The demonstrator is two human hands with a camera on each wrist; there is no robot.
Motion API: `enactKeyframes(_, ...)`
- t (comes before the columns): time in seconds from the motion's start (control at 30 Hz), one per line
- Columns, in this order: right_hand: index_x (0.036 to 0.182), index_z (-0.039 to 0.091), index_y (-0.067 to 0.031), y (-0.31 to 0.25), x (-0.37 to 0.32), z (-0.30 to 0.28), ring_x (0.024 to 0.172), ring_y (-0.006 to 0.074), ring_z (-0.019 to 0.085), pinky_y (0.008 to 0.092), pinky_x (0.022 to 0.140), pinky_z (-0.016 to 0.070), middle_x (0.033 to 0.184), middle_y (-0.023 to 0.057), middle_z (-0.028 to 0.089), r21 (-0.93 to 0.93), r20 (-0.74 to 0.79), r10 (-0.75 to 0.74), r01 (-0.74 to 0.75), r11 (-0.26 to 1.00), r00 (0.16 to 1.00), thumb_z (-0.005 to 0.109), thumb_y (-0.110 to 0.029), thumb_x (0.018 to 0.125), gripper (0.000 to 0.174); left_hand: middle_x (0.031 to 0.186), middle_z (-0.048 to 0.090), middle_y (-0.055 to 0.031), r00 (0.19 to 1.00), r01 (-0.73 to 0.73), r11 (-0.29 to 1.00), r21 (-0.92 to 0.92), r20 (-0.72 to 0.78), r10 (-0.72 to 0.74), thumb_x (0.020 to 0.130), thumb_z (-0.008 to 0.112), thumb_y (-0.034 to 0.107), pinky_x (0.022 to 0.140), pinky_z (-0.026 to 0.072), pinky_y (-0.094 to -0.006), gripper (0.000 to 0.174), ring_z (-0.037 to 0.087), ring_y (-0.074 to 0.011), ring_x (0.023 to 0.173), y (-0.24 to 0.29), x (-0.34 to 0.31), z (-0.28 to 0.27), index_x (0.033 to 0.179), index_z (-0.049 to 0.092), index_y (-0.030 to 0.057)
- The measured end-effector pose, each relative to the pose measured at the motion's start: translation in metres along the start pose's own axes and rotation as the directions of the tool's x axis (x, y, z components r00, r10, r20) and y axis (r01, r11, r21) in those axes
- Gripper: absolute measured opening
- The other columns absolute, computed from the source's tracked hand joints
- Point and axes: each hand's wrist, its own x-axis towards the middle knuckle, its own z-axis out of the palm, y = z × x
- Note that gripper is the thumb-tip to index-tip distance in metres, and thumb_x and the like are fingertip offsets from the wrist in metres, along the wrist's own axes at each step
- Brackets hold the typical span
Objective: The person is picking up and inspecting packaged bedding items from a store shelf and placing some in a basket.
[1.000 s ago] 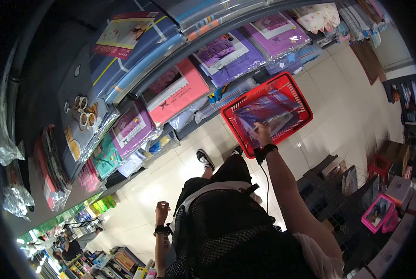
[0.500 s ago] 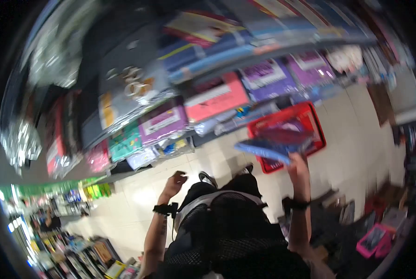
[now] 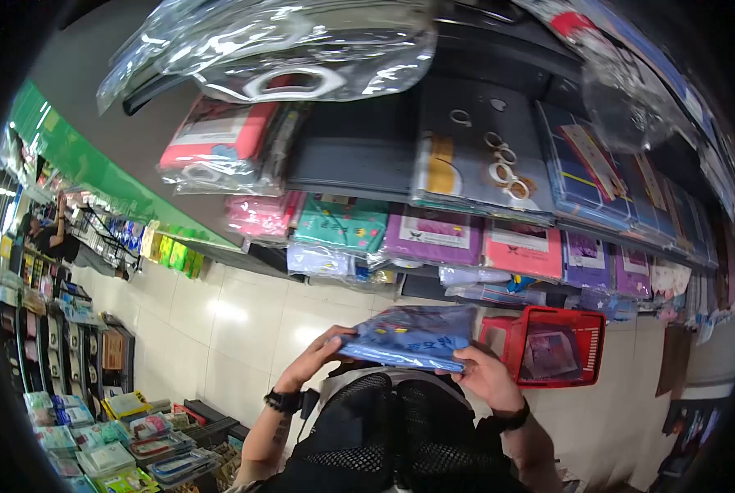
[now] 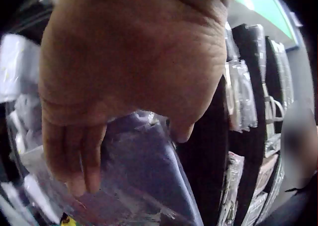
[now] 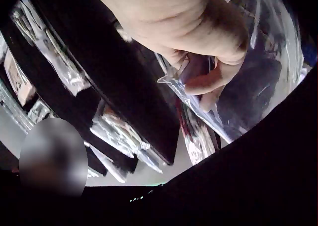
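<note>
I hold a flat blue plastic-wrapped bedding package (image 3: pixel 410 338) level in front of my chest with both hands. My left hand (image 3: pixel 322 352) grips its left end, fingers curled over the top edge; in the left wrist view the fingers (image 4: pixel 74 156) lie over the clear wrap of the package (image 4: pixel 144 181). My right hand (image 3: pixel 483 371) grips the right end from below, and in the right wrist view its fingers (image 5: pixel 211 84) pinch the plastic edge of the package (image 5: pixel 248 87).
A red shopping basket (image 3: pixel 591 345) with a package inside stands on the tiled floor at the right. Shelves of wrapped bedding sets (image 3: pixel 433 234) run across ahead, with clear bags (image 3: pixel 285 49) hanging overhead. Racks of goods (image 3: pixel 96 444) line the left; a person (image 3: pixel 51 234) stands far off.
My right hand has lifted the blue package out of the red basket and brought it to my chest. My left hand has come up and taken its other end. My view swung upward.
</note>
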Motion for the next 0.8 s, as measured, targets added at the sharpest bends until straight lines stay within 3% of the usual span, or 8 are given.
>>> enactKeyframes(0.1, 0.121, 0.05, 0.0015, -0.015, 0.019, 0.053, 0.081, 0.0297, 0.069, 0.0292, 0.056, 0.0492, 0.104, 0.0141, 0.064, -0.194, 0.135, 0.111, -0.084, 0.977, 0.985, 0.056, -0.007, 0.089, 0.034, 0.105, 0.063, -0.0093, 0.877, -0.257, 0.773, 0.58, -0.197, 0.439, 0.087, 0.057, 0.021, 0.086, 0.0466, -0.0305, 0.034, 0.059, -0.0168, 0.095, 0.051, -0.079, -0.011, 0.112, 0.061, -0.0009)
enactKeyframes(0.17, 0.125, 0.045, 0.0025, -0.031, 0.002, 0.095, 0.077, 0.0289, 0.069, 0.0291, 0.054, 0.0512, 0.102, 0.0168, 0.064, -0.378, 0.342, 0.136, 0.004, 0.926, 0.93, 0.059, -0.01, 0.088, 0.041, 0.096, 0.067, -0.0105, 0.84, -0.185, 0.814, 0.55, -0.342, 0.422, 0.077, 0.062, 0.023, 0.082, 0.0481, -0.0316, 0.039, 0.062, -0.0201, 0.089, 0.064, -0.101, -0.002, 0.106, 0.064, -0.0024)
enactKeyframes(0.3, 0.131, 0.041, 0.0039, -0.058, -0.037, 0.159, 0.093, 0.0177, 0.063, 0.0238, 0.068, 0.0496, 0.106, 0.0114, 0.061, -0.683, 0.467, 0.075, 0.306, 0.663, 0.881, 0.066, -0.013, 0.082, 0.057, 0.093, 0.067, -0.0189, 0.545, -0.482, 0.52, 0.705, -0.223, 0.808, 0.065, 0.076, 0.052, 0.074, 0.0493, -0.0345, 0.063, 0.065, -0.0305, 0.08, 0.097, -0.148, 0.01, 0.096, 0.067, -0.0021)
enactKeyframes(0.47, 0.129, 0.044, 0.0036, -0.067, -0.036, 0.176, 0.106, 0.0165, 0.056, 0.028, 0.092, 0.0443, 0.118, 0.013, 0.057, -0.565, 0.58, -0.246, 0.601, 0.565, 0.776, 0.075, -0.02, 0.077, 0.065, 0.102, 0.065, -0.0165, 0.439, -0.501, 0.418, 0.758, -0.194, 0.877, 0.066, 0.075, 0.047, 0.089, 0.0455, -0.039, 0.067, 0.062, -0.0315, 0.094, 0.106, -0.12, -0.008, 0.11, 0.062, -0.0015)
enactKeyframes(0.53, 0.13, 0.042, 0.004, -0.077, -0.003, 0.175, 0.09, 0.0176, 0.064, 0.03, 0.066, 0.0554, 0.116, 0.0133, 0.058, -0.577, 0.576, -0.347, 0.669, 0.469, 0.74, 0.073, -0.018, 0.079, 0.063, 0.128, 0.051, -0.0143, 0.496, -0.464, 0.422, 0.779, -0.166, 0.852, 0.081, 0.067, 0.035, 0.101, 0.0358, -0.0346, 0.064, 0.047, -0.0232, 0.12, 0.121, -0.088, -0.025, 0.131, 0.047, 0.0008)
enactKeyframes(0.6, 0.134, 0.033, -0.0007, -0.09, 0.065, 0.174, 0.06, 0.0208, 0.065, 0.0284, 0.049, 0.0531, 0.099, 0.0118, 0.061, -0.507, 0.513, -0.278, 0.548, 0.666, 0.812, 0.063, -0.012, 0.088, 0.056, 0.125, 0.052, -0.0125, 0.387, -0.568, 0.584, 0.579, -0.438, 0.811, 0.089, 0.061, 0.023, 0.101, 0.0361, -0.0327, 0.058, 0.047, -0.0225, 0.119, 0.137, -0.021, -0.033, 0.137, 0.038, 0.0014)
enactKeyframes(0.7, 0.116, 0.042, -0.0024, -0.079, 0.128, 0.154, 0.059, 0.0207, 0.064, 0.0275, 0.047, 0.0505, 0.09, 0.0124, 0.062, -0.51, 0.358, -0.367, 0.509, 0.693, 0.859, 0.058, -0.009, 0.091, 0.031, 0.119, 0.056, -0.011, 0.56, -0.723, 0.689, 0.046, -0.546, 0.624, 0.095, 0.059, 0.028, 0.088, 0.0486, -0.0311, 0.055, 0.059, -0.0179, 0.101, 0.112, 0.03, -0.072, 0.138, 0.036, 0.0025)
enactKeyframes(0.8, 0.111, 0.044, -0.0031, -0.055, 0.158, 0.136, 0.063, 0.0207, 0.064, 0.0291, 0.053, 0.051, 0.091, 0.0125, 0.062, -0.383, 0.286, -0.368, 0.458, 0.802, 0.885, 0.06, -0.008, 0.09, 0.027, 0.098, 0.065, -0.0068, 0.807, -0.563, 0.754, -0.338, -0.419, 0.415, 0.096, 0.057, 0.034, 0.074, 0.0564, -0.0327, 0.045, 0.066, -0.0179, 0.078, 0.105, 0.059, -0.074, 0.122, 0.048, -0.0004)
